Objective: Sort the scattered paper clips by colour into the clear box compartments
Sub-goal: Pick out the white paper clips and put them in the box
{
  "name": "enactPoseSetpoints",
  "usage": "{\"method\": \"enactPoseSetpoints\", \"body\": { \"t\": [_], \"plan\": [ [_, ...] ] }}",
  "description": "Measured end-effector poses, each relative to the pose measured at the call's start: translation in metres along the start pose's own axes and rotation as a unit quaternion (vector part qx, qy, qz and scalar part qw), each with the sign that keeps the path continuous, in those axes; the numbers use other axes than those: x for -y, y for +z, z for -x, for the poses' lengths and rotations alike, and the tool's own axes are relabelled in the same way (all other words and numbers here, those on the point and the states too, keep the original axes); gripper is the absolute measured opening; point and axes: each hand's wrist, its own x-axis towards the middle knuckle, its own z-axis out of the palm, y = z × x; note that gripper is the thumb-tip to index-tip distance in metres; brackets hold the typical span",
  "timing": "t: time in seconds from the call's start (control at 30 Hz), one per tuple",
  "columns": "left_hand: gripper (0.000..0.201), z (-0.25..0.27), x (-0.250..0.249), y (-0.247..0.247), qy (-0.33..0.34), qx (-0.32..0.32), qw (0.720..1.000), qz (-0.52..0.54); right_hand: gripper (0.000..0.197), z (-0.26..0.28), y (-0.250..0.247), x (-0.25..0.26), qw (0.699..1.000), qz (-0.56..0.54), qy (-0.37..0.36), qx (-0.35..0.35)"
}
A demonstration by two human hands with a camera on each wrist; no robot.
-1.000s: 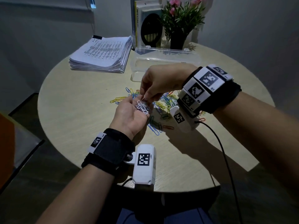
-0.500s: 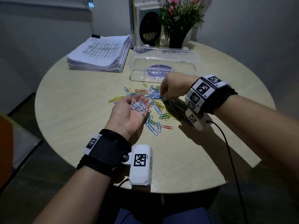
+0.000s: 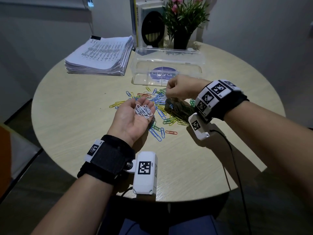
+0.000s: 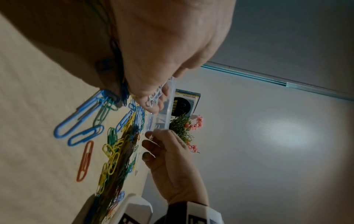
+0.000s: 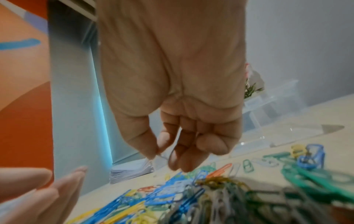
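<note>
My left hand (image 3: 131,118) lies palm up over the table with a small heap of white paper clips (image 3: 143,111) resting loose on it; they also show in the left wrist view (image 4: 154,97). Scattered clips (image 3: 160,101) in blue, yellow, green and orange spread beneath and to the right. My right hand (image 3: 170,93) hovers just above that pile, its thumb and forefinger pinching one pale clip (image 5: 173,149). The clear box (image 3: 169,52) stands open behind the pile. Its compartments are hard to make out.
A thick stack of printed paper (image 3: 101,56) lies at the back left. Books (image 3: 147,22) and a flower vase (image 3: 182,38) stand behind the box. A black cable (image 3: 235,158) trails from my right wrist over the round table (image 3: 67,116).
My right hand left the left palm, dropped onto the scattered pile, and has now risen slightly with a pale clip pinched. The left hand stayed palm up with its heap.
</note>
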Motion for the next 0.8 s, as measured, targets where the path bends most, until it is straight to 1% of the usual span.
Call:
{"method": "enactPoseSetpoints", "body": {
  "t": [0.13, 0.23, 0.3, 0.37, 0.53, 0.63, 0.8],
  "plan": [
    [0.033, 0.002, 0.004, 0.003, -0.001, 0.001, 1.0, 0.0, 0.005, 0.011, -0.005, -0.004, 0.999, 0.049, 0.012, 0.004],
    [0.035, 0.004, 0.007, 0.005, -0.002, 0.002, 1.0, -0.001, 0.01, 0.015, -0.001, -0.006, 0.993, 0.116, 0.035, -0.001],
    [0.035, 0.005, 0.008, 0.006, -0.003, 0.004, 1.0, 0.001, 0.007, 0.015, 0.002, -0.005, 0.987, 0.151, 0.052, -0.007],
    [0.035, 0.006, 0.009, 0.006, -0.003, 0.006, 1.0, 0.001, 0.017, 0.016, 0.003, -0.003, 0.985, 0.164, 0.061, 0.003],
    [0.035, 0.007, 0.011, 0.006, -0.005, 0.005, 1.0, 0.002, 0.027, 0.021, 0.006, 0.001, 0.981, 0.18, 0.078, 0.004],
    [0.036, 0.007, 0.011, 0.006, -0.005, 0.005, 1.0, -0.002, 0.023, 0.021, 0.008, 0.0, 0.981, 0.173, 0.091, 0.004],
    [0.036, 0.006, 0.011, 0.005, -0.006, 0.002, 1.0, -0.001, 0.02, 0.024, 0.004, -0.003, 0.989, 0.103, 0.103, 0.002]
  ]
}}
